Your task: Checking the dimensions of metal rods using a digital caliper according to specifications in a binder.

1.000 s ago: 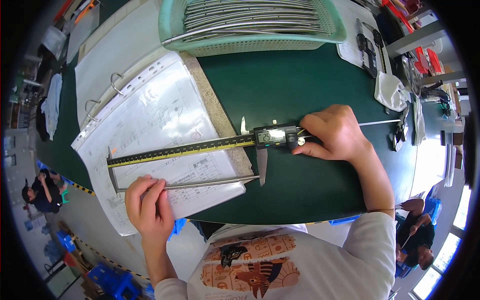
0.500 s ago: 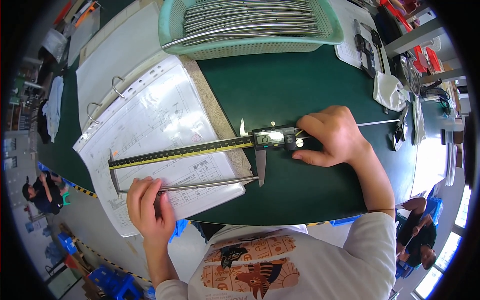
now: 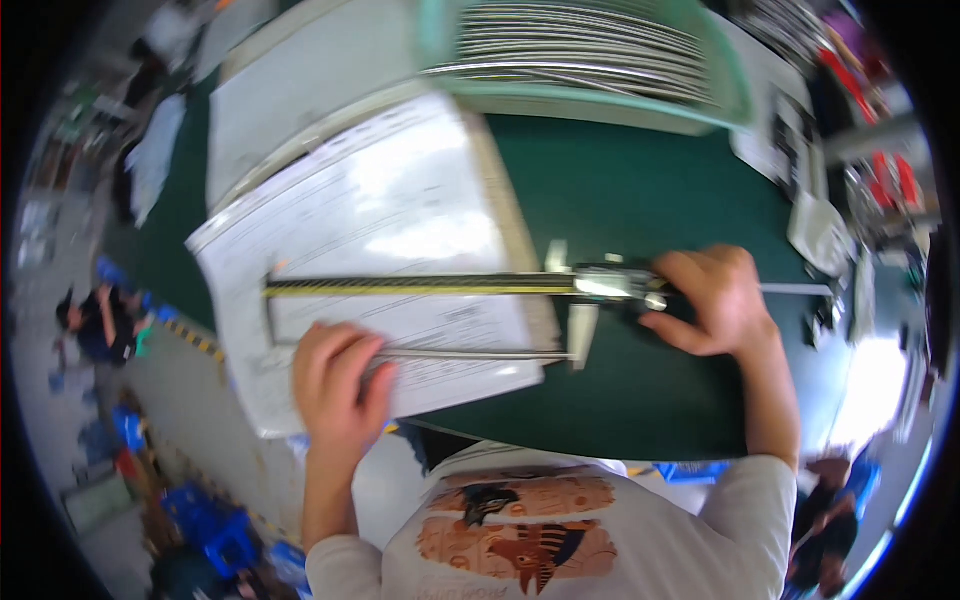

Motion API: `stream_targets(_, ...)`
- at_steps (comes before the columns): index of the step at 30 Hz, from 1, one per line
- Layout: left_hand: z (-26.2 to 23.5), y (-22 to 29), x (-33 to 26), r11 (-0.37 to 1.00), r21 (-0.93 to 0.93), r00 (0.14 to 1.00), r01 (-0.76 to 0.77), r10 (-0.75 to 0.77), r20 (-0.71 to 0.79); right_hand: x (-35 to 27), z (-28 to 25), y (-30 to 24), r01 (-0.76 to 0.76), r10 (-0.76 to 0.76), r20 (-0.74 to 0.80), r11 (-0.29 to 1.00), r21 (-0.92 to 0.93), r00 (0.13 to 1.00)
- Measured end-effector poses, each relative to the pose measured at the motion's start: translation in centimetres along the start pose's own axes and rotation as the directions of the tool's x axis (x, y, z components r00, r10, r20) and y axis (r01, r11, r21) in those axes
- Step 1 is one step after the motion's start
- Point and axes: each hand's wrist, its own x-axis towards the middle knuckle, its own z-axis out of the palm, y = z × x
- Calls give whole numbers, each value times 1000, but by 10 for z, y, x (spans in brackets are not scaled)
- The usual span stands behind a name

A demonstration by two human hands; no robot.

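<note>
A long digital caliper [image 3: 420, 285] lies level over the drawing sheets, its jaws spread wide. Between the jaws runs a thin metal rod [image 3: 480, 354], its right end at the sliding jaw [image 3: 582, 338]. My left hand [image 3: 338, 390] is closed around the rod near its left end, which the fingers partly cover. At the right, my right hand [image 3: 712, 300] grips the caliper by its slider, thumb below and fingers above. The display [image 3: 605, 284] is too blurred to read.
The ring binder's drawing sheet [image 3: 400, 215] lies under the caliper on the green table [image 3: 620, 200]. Behind stands a light green basket [image 3: 600, 108] of metal rods. White cloth [image 3: 820, 235] and tools lie at the right. Two other people are farther off, one on each side.
The view has swung and blurred, so the scene sits farther right in it. The caliper and rod now look more level. Both hands keep their hold.
</note>
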Motion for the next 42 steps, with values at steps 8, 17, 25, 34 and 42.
stream_targets(8, 0, 17, 15, 1000, -17, 998, -22, 23, 61, -18, -1, 6, 1, -1, 3, 996, -86, 1000)
stream_targets(17, 14, 9, 6, 998, 13, 993, -68, 69, -96, -13, -2, 0, -2, 4, 43, 999, -45, 999)
stream_targets(25, 11, 12, 5, 1000, -17, 1000, -20, 20, -10, -16, -2, 5, -12, 14, 75, 999, -30, 997)
stream_targets(34, 15, 10, 5, 998, 12, 994, -63, 64, -92, -16, -2, 4, -16, 17, 67, 1000, -14, 998)
stream_targets(42, 13, 10, 5, 999, 6, 997, -40, 41, -58, -16, -1, 5, -9, 10, 65, 1000, -21, 998)
